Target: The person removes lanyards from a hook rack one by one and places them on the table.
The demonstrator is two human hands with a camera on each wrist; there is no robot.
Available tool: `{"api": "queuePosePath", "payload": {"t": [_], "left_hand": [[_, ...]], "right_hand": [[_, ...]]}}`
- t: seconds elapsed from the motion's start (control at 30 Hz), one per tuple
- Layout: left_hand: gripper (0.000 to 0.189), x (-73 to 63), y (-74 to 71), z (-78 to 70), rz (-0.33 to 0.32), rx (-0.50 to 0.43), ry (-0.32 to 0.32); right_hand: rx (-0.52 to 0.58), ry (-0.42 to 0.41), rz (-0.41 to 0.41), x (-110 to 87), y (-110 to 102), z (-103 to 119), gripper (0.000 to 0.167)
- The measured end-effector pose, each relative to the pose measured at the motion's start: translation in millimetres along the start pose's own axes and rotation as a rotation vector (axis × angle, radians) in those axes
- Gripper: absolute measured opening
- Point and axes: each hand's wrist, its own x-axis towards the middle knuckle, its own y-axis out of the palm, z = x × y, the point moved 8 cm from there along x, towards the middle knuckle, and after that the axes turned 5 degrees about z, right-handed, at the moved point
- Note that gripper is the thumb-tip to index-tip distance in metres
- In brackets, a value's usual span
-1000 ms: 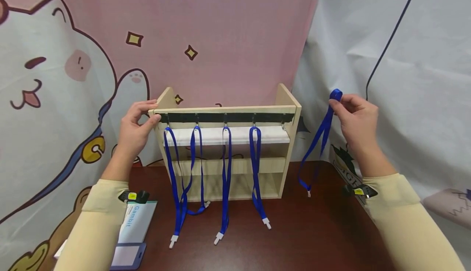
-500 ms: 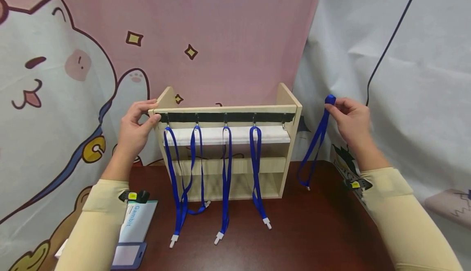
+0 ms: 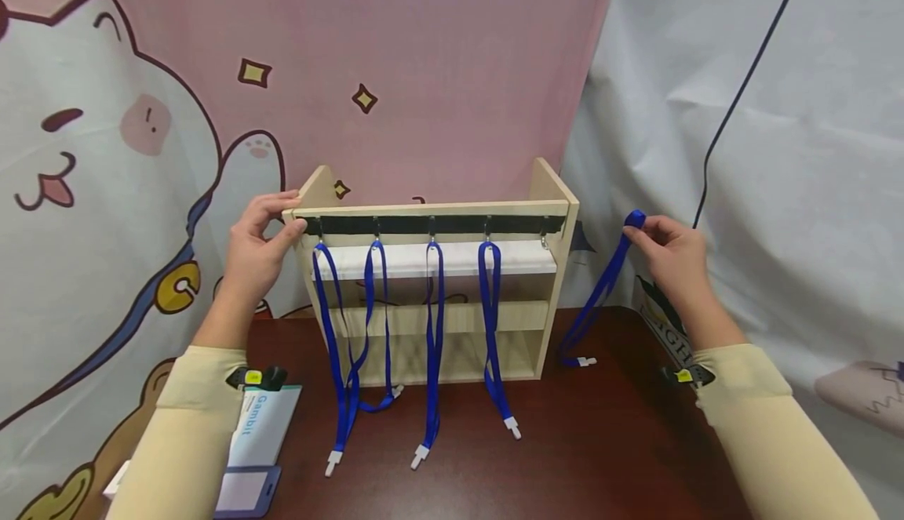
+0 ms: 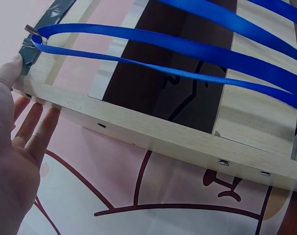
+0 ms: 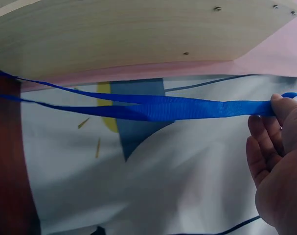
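Note:
My left hand (image 3: 257,245) grips the upper left corner of a small wooden shelf rack (image 3: 441,318), thumb on the front and fingers along the side. At the right, my right hand (image 3: 674,257) pinches the looped top of a blue lanyard (image 3: 611,270) between thumb and fingers. Its two strands slope down and left to a white clip (image 3: 582,361) at the tabletop. Several hooks line a dark strip (image 3: 459,225) across the rack. Blue lanyards, such as one at the middle (image 3: 438,332), hang from all but the rightmost hook (image 3: 544,242). In the left wrist view, a lanyard loop (image 4: 138,36) sits on its hook.
The rack stands on a dark reddish-brown table (image 3: 565,457). At the left front lie a light blue-and-white box (image 3: 267,426) marked "Gambit" and a blue-framed card holder (image 3: 247,492). A pink printed curtain (image 3: 452,73) backs the table, with a white cloth (image 3: 791,190) at the right.
My right hand has shifted slightly left and then downward with the lanyard, whose clip now lies sideways at the tabletop. My left hand has kept its grip on the rack.

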Motion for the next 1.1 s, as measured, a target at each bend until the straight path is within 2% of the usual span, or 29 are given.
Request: {"api": "queuePosePath", "payload": {"t": [0.5, 0.7, 0.87, 1.1], "left_hand": [[0.032, 0.6, 0.6, 1.3, 0.003, -0.007, 0.011], [0.032, -0.8, 0.8, -2.3, 0.006, -0.017, 0.008], [0.032, -0.9, 1.4, -3.8, 0.008, -0.026, 0.009], [0.031, -0.6, 1.6, -3.1, 0.009, -0.029, 0.012]], "right_hand": [[-0.069, -0.041, 0.050, -46.5, 9, -44, 0.017], [-0.114, -0.034, 0.046, -60.3, 15, -65, 0.015], [-0.167, 0.003, 0.065, -68.2, 24, -87, 0.016], [-0.171, 0.029, 0.148, -81.3, 44, -112, 0.018]]}}
